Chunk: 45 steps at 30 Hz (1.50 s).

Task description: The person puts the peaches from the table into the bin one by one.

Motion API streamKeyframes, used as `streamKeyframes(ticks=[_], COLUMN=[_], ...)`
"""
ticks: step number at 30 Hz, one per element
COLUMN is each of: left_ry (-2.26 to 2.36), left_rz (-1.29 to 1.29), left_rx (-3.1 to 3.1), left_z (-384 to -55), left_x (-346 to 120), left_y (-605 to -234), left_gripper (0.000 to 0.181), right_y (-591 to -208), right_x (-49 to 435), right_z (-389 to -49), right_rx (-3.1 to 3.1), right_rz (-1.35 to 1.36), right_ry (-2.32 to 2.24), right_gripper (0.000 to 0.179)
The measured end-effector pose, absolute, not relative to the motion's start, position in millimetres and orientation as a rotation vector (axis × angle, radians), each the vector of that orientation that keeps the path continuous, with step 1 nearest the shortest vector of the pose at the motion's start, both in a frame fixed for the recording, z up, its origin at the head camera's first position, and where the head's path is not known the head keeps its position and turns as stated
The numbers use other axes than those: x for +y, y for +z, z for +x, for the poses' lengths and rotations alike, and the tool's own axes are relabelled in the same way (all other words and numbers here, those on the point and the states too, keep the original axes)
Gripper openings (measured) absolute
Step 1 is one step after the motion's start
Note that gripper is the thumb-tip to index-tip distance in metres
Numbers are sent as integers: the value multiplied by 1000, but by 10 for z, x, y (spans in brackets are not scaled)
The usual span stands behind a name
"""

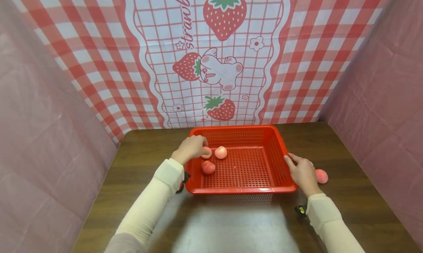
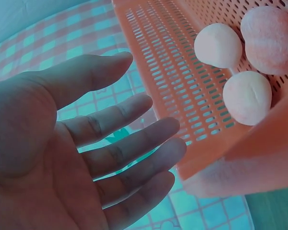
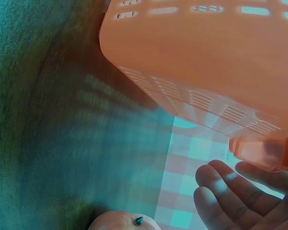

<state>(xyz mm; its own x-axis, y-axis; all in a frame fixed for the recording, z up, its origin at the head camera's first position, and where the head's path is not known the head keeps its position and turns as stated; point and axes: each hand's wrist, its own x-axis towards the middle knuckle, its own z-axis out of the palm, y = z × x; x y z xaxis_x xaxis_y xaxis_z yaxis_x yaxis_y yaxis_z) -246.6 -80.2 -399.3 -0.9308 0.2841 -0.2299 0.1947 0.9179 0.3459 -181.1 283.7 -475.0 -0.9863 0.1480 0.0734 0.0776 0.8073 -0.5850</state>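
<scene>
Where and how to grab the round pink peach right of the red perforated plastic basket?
Grip the round pink peach by its curved sides, probably from above and right: that flank is exposed, while the right hand and red perforated plastic basket lie left.

The basket is midway across the counter, a cloth behind it. In the basket's left part lie three peaches, two side by side, one before them; a fourth peach lies on the counter, to the right.
</scene>
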Motion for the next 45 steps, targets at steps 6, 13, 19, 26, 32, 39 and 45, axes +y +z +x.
streamKeyframes(ticks=[6, 13, 19, 26, 32, 39, 45], left_ry=[516, 528, 550, 591, 609, 622, 643], left_rz=[299, 291, 269, 281, 277, 258, 243], left_rx=[2811, 2841, 2850, 2871, 2894, 2905, 2890], left_z=[-2441, -2424, -2400, -2380, -2357, -2325, -2295], left_x=[-871, -956, -1013, -1103, -1214, -1343, -1448], left_y=[-3970, -3920, -3867, -3858, -3870, -3922, -3974], left_gripper=[41, 41, 41, 40, 40, 42, 39], right_y=[-4754, -4748, -4734, -4740, -4758, -4752, -4752], right_x=[2830, 2828, 2831, 2839, 2845, 2845, 2845], right_z=[-1810, -1806, -1812, -1818, -1821, -1831, -1824], right_rx=[-2865, -2865, -2901, -2909, -2888, -2905, -2893], right_rz=[-158, -168, -184, -192, -177, -199, -188], right_ry=[926, 932, 932, 928, 932, 953, 947], right_gripper=[59, 58, 60, 61, 59, 63, 60])
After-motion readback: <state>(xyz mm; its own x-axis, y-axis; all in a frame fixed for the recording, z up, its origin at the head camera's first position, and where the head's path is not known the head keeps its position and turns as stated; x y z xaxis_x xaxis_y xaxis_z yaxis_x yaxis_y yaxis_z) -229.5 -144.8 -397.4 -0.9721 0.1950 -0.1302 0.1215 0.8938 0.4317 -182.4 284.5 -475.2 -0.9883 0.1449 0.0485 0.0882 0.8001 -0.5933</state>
